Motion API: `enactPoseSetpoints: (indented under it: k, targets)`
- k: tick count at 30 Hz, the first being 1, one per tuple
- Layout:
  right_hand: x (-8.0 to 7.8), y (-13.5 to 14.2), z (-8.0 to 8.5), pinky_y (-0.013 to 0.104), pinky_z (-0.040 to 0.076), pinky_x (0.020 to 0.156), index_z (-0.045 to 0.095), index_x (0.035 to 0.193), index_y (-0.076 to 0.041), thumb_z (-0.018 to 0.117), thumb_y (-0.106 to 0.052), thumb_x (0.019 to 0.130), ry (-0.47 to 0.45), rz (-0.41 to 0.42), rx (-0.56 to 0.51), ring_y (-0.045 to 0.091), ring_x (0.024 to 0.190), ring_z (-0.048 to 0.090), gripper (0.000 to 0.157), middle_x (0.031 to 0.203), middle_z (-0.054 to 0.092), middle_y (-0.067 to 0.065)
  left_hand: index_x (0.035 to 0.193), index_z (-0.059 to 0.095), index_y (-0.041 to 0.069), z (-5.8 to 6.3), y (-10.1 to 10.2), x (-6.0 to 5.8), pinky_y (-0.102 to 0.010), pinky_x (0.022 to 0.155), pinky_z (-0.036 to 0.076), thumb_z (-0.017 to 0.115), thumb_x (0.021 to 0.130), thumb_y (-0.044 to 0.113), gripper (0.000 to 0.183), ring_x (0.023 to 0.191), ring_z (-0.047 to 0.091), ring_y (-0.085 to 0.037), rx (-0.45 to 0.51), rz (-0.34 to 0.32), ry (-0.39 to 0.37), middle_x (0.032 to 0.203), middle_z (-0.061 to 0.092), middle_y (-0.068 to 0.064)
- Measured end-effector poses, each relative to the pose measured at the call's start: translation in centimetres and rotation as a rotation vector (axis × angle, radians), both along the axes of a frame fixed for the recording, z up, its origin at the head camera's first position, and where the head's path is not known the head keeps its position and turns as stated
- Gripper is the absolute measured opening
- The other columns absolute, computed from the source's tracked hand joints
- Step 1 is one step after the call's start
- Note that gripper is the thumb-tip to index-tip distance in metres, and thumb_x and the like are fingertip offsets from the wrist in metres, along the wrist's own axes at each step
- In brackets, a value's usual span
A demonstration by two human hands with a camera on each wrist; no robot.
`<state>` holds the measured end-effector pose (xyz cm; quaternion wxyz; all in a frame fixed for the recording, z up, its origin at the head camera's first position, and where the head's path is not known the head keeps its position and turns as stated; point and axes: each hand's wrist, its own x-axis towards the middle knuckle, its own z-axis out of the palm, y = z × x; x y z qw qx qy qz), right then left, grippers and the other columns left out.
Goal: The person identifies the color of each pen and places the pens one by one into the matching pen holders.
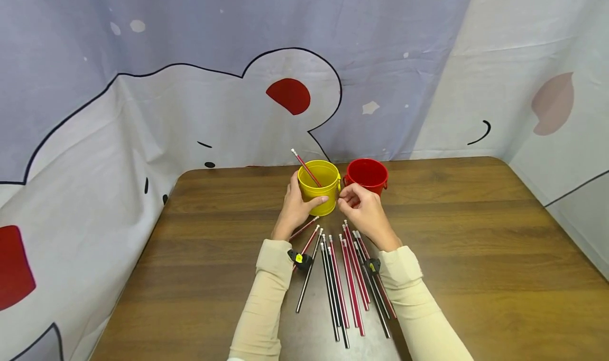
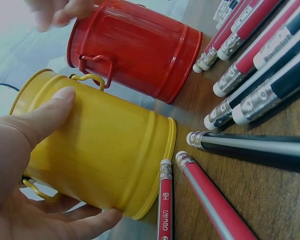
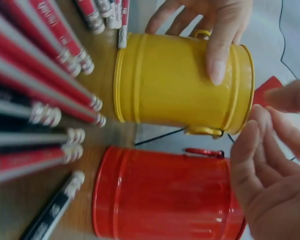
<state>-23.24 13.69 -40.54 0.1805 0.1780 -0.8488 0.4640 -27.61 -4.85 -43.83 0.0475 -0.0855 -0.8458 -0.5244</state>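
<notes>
My left hand (image 1: 295, 207) holds a small yellow metal bucket (image 1: 320, 206), thumb over the near side and fingers round its left. One red pencil (image 1: 309, 172) leans inside it, eraser end up. Close to the bucket's right rim is my right hand (image 1: 365, 215), fingers loosely curled. In the right wrist view nothing shows between those fingers, and they appear apart from the rim. A matching red bucket (image 1: 367, 172) stands just right of the yellow one, partly behind the right hand. Near the yellow bucket's base lie a red pencil (image 2: 210, 195) and a black pencil (image 2: 250, 145).
Several red and black pencils, among them one black pencil (image 1: 306, 285), lie on the wooden table (image 1: 476, 234) between my forearms, erasers toward the buckets. A printed cloth (image 1: 190, 112) hangs behind the table's far edge. Both buckets have side handle loops.
</notes>
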Motion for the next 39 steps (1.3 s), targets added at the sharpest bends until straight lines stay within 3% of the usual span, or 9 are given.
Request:
enactPoseSetpoints:
  k: [9, 16, 31, 39]
  targets:
    - [1.3, 1.5, -0.4, 0.029, 0.048, 0.06, 0.062, 0.081, -0.004, 0.062, -0.006, 0.077, -0.301, -0.093, 0.289, 0.016, 0.063, 0.055, 0.004, 0.07, 0.061, 0.004, 0.144, 0.016, 0.024, 0.1, 0.0, -0.1, -0.046, 0.106, 0.028, 0.074, 0.073, 0.043, 0.093, 0.125, 0.036, -0.024, -0.011, 0.019, -0.015, 0.136, 0.035, -0.008]
    - [1.8, 2.0, -0.5, 0.032, 0.043, 0.057, 0.063, 0.076, -0.007, 0.065, -0.012, 0.077, -0.526, -0.176, 0.412, 0.02, 0.064, 0.052, 0.006, 0.069, 0.059, 0.004, 0.144, 0.016, 0.024, 0.1, 0.0, 0.0, -0.047, 0.106, 0.027, 0.073, 0.074, 0.043, 0.093, 0.125, 0.035, -0.024, -0.008, 0.018, -0.019, 0.136, 0.035, -0.008]
    - [2.5, 2.0, -0.8, 0.031, 0.036, 0.048, 0.059, 0.062, -0.011, 0.06, -0.009, 0.071, -0.635, -0.205, 0.489, 0.02, 0.058, 0.049, 0.01, 0.058, 0.053, 0.002, 0.144, 0.015, 0.024, 0.0, 0.0, 0.0, -0.047, 0.106, 0.027, 0.073, 0.074, 0.044, 0.092, 0.125, 0.036, -0.025, 0.002, 0.007, -0.016, 0.136, 0.035, -0.008]
    - [2.6, 1.9, -1.2, 0.031, 0.029, 0.045, 0.043, 0.052, -0.015, 0.059, -0.008, 0.068, -0.647, -0.24, 0.542, 0.019, 0.052, 0.04, 0.024, 0.051, 0.038, -0.001, 0.144, 0.015, 0.024, -0.1, 0.1, 0.1, -0.048, 0.106, 0.027, 0.073, 0.074, 0.044, 0.093, 0.125, 0.036, -0.024, -0.006, 0.013, -0.022, 0.136, 0.035, -0.008]
